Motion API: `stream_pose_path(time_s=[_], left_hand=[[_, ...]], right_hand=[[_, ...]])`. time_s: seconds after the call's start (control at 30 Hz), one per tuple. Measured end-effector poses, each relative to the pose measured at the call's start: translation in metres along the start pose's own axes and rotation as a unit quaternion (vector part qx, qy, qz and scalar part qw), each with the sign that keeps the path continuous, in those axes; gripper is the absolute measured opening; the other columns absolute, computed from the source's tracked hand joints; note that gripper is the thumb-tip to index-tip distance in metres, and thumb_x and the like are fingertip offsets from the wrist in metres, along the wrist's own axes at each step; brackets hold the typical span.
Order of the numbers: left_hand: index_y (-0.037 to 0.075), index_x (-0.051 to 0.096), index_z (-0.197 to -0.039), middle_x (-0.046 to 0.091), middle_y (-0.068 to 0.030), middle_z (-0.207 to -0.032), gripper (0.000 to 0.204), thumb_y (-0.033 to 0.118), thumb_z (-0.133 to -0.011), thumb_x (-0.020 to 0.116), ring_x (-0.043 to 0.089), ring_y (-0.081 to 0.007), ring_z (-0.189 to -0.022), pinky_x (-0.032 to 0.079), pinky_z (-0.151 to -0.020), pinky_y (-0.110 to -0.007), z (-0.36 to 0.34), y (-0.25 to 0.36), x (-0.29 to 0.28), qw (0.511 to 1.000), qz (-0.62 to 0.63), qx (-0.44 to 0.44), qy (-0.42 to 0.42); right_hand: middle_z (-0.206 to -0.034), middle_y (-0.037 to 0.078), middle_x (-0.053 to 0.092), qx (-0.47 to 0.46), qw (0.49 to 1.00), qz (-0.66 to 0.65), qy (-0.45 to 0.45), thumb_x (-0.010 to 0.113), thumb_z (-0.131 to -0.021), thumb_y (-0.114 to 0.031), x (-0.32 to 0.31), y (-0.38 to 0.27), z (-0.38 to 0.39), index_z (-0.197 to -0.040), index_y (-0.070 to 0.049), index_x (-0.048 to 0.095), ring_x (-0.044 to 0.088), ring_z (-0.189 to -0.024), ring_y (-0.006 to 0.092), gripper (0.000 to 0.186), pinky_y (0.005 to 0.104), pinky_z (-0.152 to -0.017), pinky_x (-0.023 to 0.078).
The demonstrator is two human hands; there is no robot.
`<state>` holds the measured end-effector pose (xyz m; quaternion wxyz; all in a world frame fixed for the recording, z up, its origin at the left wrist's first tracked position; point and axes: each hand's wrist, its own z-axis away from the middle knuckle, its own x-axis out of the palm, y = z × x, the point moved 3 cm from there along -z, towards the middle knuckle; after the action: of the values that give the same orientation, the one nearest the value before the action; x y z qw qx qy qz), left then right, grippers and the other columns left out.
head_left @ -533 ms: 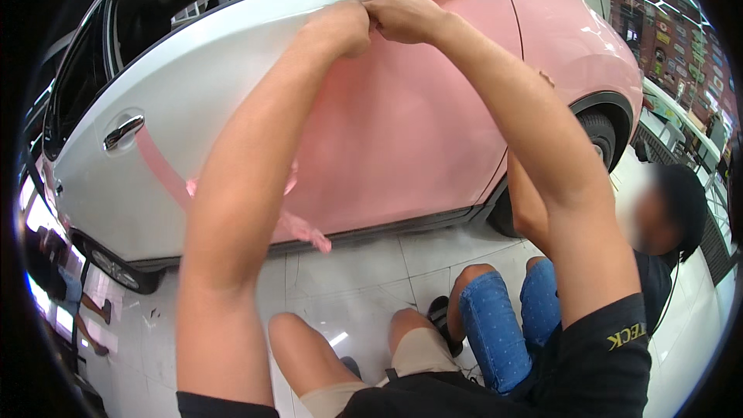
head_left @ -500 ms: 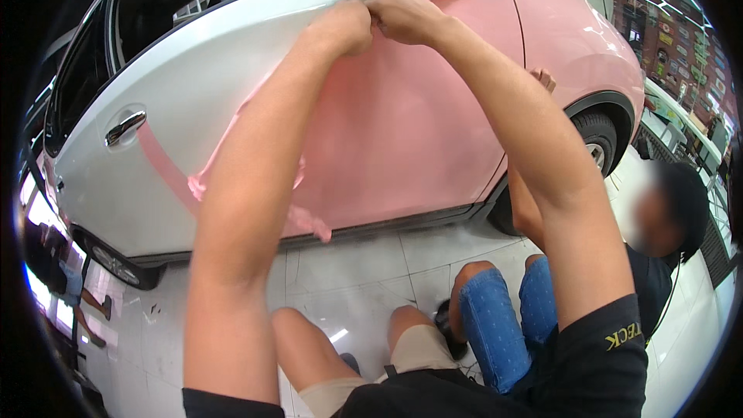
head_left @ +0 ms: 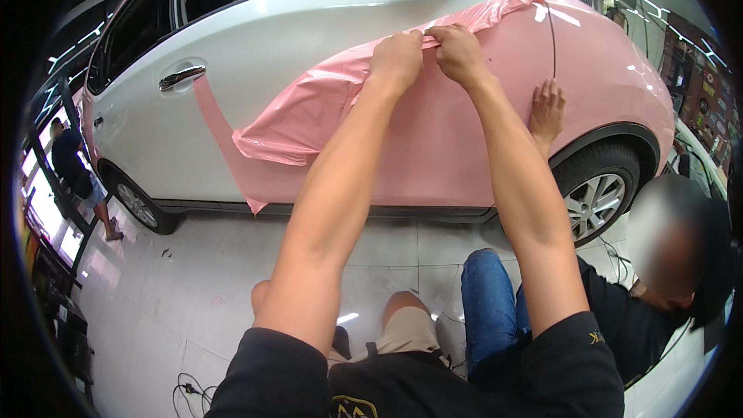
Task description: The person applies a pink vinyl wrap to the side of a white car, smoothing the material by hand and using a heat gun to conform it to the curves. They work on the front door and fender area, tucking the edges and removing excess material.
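Note:
A sheet of pink vinyl film (head_left: 309, 104) covers the lower and right part of a white car door (head_left: 263, 50). Its upper edge hangs off the panel in a shiny, wrinkled flap. My left hand (head_left: 398, 62) and my right hand (head_left: 460, 54) are close together, fingers closed on the bunched edge of this film. To the left of my hands is the chrome door handle (head_left: 183, 77); a narrow pink strip (head_left: 220, 135) runs from it down to the lower door. A co-worker's hand (head_left: 547, 112) rests with fingers spread near the door's right-hand seam.
A co-worker in a dark cap and blue denim shorts (head_left: 489, 302) crouches close to my right arm, beside the wheel (head_left: 596, 197). Another person (head_left: 73, 159) stands at far left. Cables (head_left: 190, 391) lie on the tiled floor (head_left: 147, 294).
Both my hands have come down a little from the window edge. The film between them and the lower left now shows as a wide, loose flap. The view has shifted; the co-worker's hand is more visible.

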<state>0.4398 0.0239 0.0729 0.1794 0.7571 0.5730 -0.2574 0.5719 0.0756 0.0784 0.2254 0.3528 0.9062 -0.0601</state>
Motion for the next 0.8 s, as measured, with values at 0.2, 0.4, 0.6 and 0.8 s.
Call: stream_pose_path(time_s=[0.2, 0.4, 0.6, 0.8], left_hand=[[0.001, 0.065, -0.110, 0.070, -0.0225, -0.099, 0.026, 0.013, -0.091, 0.051, 0.066, -0.0406, -0.095, 0.050, -0.084, -0.052, 0.016, -0.010, 0.002, 0.988, 0.139, -0.030, 0.052], [-0.006, 0.059, -0.117, 0.065, -0.0208, -0.109, 0.036, 0.012, -0.087, 0.054, 0.061, -0.0340, -0.108, 0.047, -0.096, -0.043, 0.011, 0.022, 0.050, 0.985, 0.036, -0.014, 0.167], [-0.002, 0.065, -0.111, 0.067, -0.0243, -0.109, 0.028, 0.014, -0.089, 0.054, 0.064, -0.0346, -0.106, 0.049, -0.093, -0.043, 0.009, 0.006, 0.033, 0.995, 0.059, -0.047, 0.058], [0.005, 0.073, -0.097, 0.071, -0.0213, -0.098, 0.026, 0.018, -0.095, 0.052, 0.069, -0.0357, -0.091, 0.053, -0.078, -0.048, -0.025, 0.015, 0.018, 0.990, 0.131, -0.007, 0.042]], right_hand=[[-0.107, 0.015, 0.071, -0.047, 0.992, -0.071, 0.094, 0.056, -0.073, 0.000, 0.007, -0.002, 0.007, -0.102, -0.003, 0.071, 0.064, -0.103, 0.0339, 0.032, 0.0428, -0.092, 0.050], [-0.124, 0.015, 0.067, -0.033, 0.988, -0.146, 0.043, 0.053, -0.079, 0.003, -0.002, 0.023, 0.029, -0.116, 0.000, 0.068, 0.059, -0.122, 0.0309, 0.040, 0.0385, -0.106, 0.044], [-0.122, 0.016, 0.067, 0.001, 0.994, -0.110, 0.001, 0.051, -0.085, 0.002, 0.003, 0.019, 0.017, -0.117, -0.001, 0.067, 0.060, -0.117, 0.0318, 0.035, 0.0389, -0.104, 0.044], [-0.104, 0.021, 0.070, -0.044, 0.998, -0.020, 0.039, 0.056, -0.086, -0.008, -0.001, 0.080, -0.014, -0.109, 0.000, 0.069, 0.066, -0.101, 0.0350, 0.028, 0.0435, -0.089, 0.050]])
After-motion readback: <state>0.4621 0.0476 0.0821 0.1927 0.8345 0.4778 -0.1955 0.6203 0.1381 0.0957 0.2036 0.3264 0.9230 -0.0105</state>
